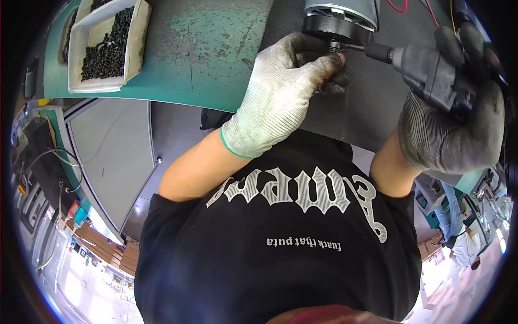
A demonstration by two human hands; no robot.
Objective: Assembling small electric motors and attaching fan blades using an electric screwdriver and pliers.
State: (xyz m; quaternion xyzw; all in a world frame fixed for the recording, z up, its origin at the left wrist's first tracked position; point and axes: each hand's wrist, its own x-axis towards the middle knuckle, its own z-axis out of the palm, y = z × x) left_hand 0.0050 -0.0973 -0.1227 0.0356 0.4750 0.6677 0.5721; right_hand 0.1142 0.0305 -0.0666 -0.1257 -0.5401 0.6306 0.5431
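Observation:
An electric motor [339,24] with a silver-grey body and a black end stands at the top of the head view. My left hand [280,89], in a white glove with dark-stained fingertips, is closed around the short dark shaft [335,46] below the motor's black end. The fingers partly hide the shaft and whatever sits on it. From the right, a black power screwdriver [426,70] lies nearly level, its bit reaching the shaft just beside my left fingertips. My right hand [458,127], in a dark grey glove, grips the screwdriver's body.
A white bin [97,85] of small black screw-like parts [105,59] stands on the worn green bench top [199,48] at the left. A dark mat [367,116] lies under the motor. Red wires [398,7] run near the motor. Below the bench is a grey cabinet panel [110,146].

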